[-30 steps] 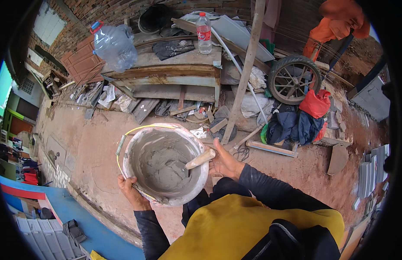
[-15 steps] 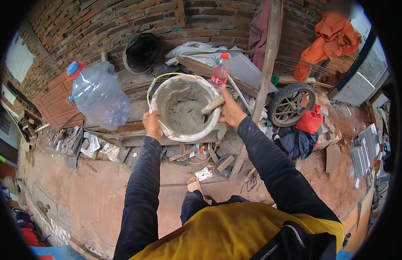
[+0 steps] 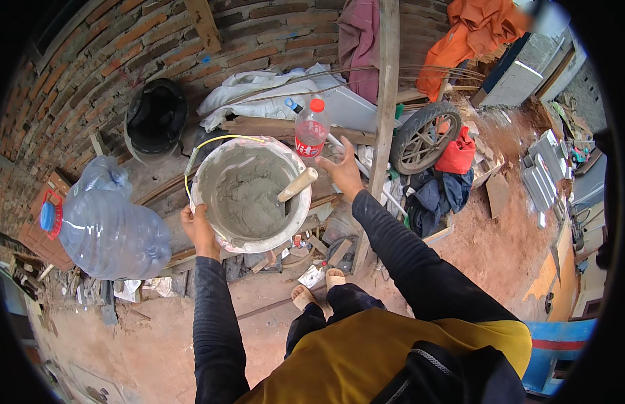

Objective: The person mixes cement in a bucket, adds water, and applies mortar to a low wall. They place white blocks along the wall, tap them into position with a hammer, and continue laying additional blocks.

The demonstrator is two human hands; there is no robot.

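Observation:
A pale bucket (image 3: 303, 210) of wet grey mortar (image 3: 239, 195) stands in front of me, its yellow-sleeved wire handle (image 3: 203, 145) lying toward the left and far rim. My left hand (image 3: 200, 230) grips the bucket's near left side, fingers against the outer wall. A tool with a thick wooden handle (image 3: 299, 184) is stuck in the mortar; its working end is buried. Just right of the bucket, my right hand (image 3: 342, 173) is open, thumb and fingers apart, holding nothing. Close beyond it stands a clear bottle (image 3: 311, 131) with a red cap and red label.
Large clear water jugs (image 3: 113, 232) sit to the left, with a black helmet (image 3: 156, 118) behind. A wooden post (image 3: 386, 87) rises right of the bottle. Farther right are a wheel (image 3: 425, 138) and a red bag (image 3: 456, 152). Scraps and rubble litter the ground under the bench.
My right hand has come off the bucket's right side and opened. My left hand keeps its hold. The view has shifted, and the tool handle now leans up toward the far right.

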